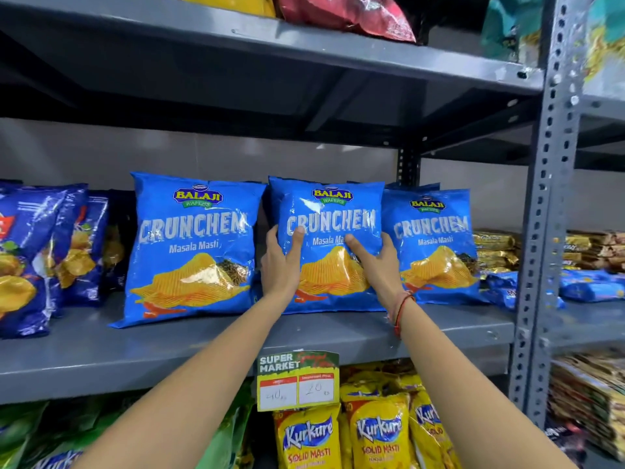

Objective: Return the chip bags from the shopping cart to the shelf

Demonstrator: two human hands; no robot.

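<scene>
Three light-blue Crunchem chip bags stand upright in a row on the grey middle shelf (101,353). The middle Crunchem bag (333,211) is held from both sides: my left hand (282,265) grips its left edge with the thumb on the front, and my right hand (375,262) grips its right lower part, fingers spread over the front. The left Crunchem bag (194,248) and the right Crunchem bag (436,245) stand free beside it. The shopping cart is out of view.
Dark-blue chip bags (37,252) lean at the shelf's left end. A perforated grey upright (548,211) bounds the bay on the right, with gold and blue packets (497,252) beyond. A price tag (297,380) hangs from the shelf edge above yellow Kurkure bags (378,434). Another shelf with bags is overhead.
</scene>
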